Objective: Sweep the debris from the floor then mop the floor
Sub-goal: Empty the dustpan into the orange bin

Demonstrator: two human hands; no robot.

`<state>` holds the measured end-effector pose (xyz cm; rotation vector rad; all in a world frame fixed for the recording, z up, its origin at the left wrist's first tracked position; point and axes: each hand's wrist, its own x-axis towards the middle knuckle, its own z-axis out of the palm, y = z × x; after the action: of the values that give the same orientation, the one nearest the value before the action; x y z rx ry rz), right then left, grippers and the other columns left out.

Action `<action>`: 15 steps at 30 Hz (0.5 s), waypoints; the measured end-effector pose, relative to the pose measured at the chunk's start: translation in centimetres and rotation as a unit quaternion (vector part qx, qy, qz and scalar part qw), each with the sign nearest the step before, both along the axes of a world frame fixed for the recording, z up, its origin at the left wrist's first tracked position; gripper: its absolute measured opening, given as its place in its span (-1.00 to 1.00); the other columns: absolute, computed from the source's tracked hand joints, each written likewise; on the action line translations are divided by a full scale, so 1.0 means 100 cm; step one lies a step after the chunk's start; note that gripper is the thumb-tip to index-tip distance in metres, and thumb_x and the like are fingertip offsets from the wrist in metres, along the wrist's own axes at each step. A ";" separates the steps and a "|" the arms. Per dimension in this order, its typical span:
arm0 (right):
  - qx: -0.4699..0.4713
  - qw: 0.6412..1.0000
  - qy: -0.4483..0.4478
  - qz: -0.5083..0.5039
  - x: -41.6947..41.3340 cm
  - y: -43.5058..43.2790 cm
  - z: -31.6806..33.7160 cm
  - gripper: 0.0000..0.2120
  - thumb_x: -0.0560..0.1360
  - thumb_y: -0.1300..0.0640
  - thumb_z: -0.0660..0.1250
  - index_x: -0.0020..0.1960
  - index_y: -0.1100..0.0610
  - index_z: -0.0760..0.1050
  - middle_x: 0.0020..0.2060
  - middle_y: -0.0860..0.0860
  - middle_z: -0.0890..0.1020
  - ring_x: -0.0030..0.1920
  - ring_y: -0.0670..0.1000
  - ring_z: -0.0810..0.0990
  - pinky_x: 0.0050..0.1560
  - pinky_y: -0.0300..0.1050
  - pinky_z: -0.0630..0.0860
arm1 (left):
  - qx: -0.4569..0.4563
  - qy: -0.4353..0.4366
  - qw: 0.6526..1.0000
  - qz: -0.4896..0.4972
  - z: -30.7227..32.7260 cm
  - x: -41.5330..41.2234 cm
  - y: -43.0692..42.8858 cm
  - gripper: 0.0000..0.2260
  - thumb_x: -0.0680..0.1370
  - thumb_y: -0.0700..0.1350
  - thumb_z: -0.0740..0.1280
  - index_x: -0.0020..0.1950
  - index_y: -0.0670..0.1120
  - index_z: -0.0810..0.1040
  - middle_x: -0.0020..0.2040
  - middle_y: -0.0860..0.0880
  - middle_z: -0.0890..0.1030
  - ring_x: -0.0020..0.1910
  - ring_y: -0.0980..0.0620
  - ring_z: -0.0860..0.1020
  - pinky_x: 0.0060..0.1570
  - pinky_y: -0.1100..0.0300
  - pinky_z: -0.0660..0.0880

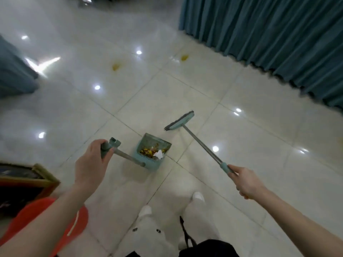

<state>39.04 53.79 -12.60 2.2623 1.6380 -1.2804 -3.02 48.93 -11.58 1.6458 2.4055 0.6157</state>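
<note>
Standing on a pale glossy floor [250,138] in 2 white shoes [198,196], toes only, the rest lost behind blurred white and black clothing at the lower edge. Cut off at lower left: a red thing [46,216], too blurred to name, and a dark box [27,180] with a wooden rim beside it.

Grips the top of the dustpan [146,145] handle with the left hand [91,164], fingers curled round the teal grip, fingertips hidden behind it. Grasps the end of the broom [179,121] shaft with the right hand [246,182], fingers wrapped under and out of sight.

Holds the dustpan just ahead of the shoes, between the 2 hands: teal, mouth tipped up, comb teeth along the near edge. Cannot tell whether resting on the tiles or just above. Inside, debris [148,151]: yellow and brown bits and 1 white scrap, too small to sort.

Just beyond and right of the pan, apart from it, the broom head: teal, dark bristles, contact with the floor unclear.

Farther off, 1 yellow stain [116,66] and another [184,57], both smeared by blur. Beyond, a teal curtain [269,43] at right, cut by the edge.
</note>
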 end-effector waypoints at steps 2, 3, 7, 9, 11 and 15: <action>-0.002 0.998 0.007 0.056 0.002 0.040 0.006 -0.64 0.63 -0.01 0.16 0.40 -0.04 0.42 -0.44 0.08 0.49 -0.55 0.05 0.42 -0.59 -0.24 0.39 | 0.001 -0.011 0.998 0.066 0.010 0.013 -0.009 -0.74 0.54 -0.09 0.36 0.15 -0.19 0.47 -0.10 -0.10 0.55 -0.26 -0.07 0.47 -0.30 0.15 0.28; -0.003 0.996 0.016 0.085 0.001 0.058 0.010 -0.64 0.63 -0.03 0.15 0.40 -0.06 0.42 -0.43 0.08 0.47 -0.54 0.05 0.40 -0.57 -0.23 0.39 | 0.006 -0.013 0.995 0.095 0.015 0.019 -0.014 -0.74 0.54 -0.10 0.36 0.15 -0.20 0.47 -0.07 -0.12 0.56 -0.21 -0.12 0.50 -0.26 0.14 0.29; 0.002 0.982 0.040 0.187 -0.016 0.111 0.029 -0.65 0.62 -0.05 0.17 0.38 -0.10 0.45 -0.42 0.06 0.44 -0.52 0.04 0.32 -0.56 -0.20 0.38 | 0.005 0.038 0.981 0.190 0.034 0.027 -0.042 -0.74 0.55 -0.01 0.32 0.15 -0.13 0.46 -0.02 -0.12 0.60 -0.14 -0.18 0.59 -0.28 0.02 0.44; -0.001 0.973 0.041 0.225 -0.033 0.132 0.033 -0.66 0.62 0.01 0.19 0.38 -0.11 0.44 -0.41 0.07 0.46 -0.55 0.03 0.34 -0.57 -0.21 0.38 | -0.001 0.046 0.969 0.242 0.043 0.027 -0.056 -0.73 0.56 0.01 0.30 0.16 -0.11 0.45 0.00 -0.10 0.60 -0.14 -0.19 0.59 -0.27 0.01 0.44; -0.006 0.966 0.062 0.251 -0.055 0.148 0.037 -0.67 0.61 0.02 0.21 0.37 -0.11 0.46 -0.43 0.07 0.46 -0.58 0.00 0.32 -0.56 -0.23 0.35 | 0.003 0.059 0.956 0.287 0.053 0.026 -0.068 -0.72 0.56 0.00 0.30 0.18 -0.13 0.45 0.02 -0.11 0.61 -0.11 -0.20 0.59 -0.26 0.01 0.43; -0.009 0.943 0.087 0.322 -0.107 0.167 0.041 -0.66 0.62 0.02 0.21 0.38 -0.11 0.43 -0.41 0.08 0.47 -0.54 -0.01 0.36 -0.55 -0.22 0.38 | 0.017 0.072 0.936 0.343 0.065 0.022 -0.091 -0.73 0.56 -0.02 0.31 0.19 -0.14 0.47 0.02 -0.11 0.61 -0.09 -0.17 0.60 -0.25 0.00 0.45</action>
<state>28.39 70.50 -8.53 1.4134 2.1503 -1.3101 -0.79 39.85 -5.08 0.8363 3.0922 0.6362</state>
